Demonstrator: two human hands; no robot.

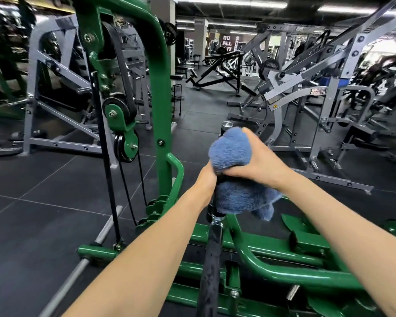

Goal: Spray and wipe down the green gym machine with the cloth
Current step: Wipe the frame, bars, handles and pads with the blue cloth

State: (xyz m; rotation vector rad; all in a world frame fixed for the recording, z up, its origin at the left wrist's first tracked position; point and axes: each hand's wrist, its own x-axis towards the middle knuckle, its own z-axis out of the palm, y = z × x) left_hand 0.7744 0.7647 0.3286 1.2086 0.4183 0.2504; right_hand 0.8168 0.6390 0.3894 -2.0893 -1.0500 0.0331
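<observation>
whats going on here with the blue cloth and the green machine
A person is wiping the green gym machine. The right hand grips a blue cloth wrapped over the upper part of a black handle bar that rises from the machine's frame. The left hand is at the bar just beneath, mostly hidden by the cloth. No spray bottle is in view.

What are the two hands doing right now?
Left hand: mostly hidden behind the blue cloth; cannot tell if it grips.
Right hand: fingers curled round the blue cloth, holding it on the black handle.
</observation>
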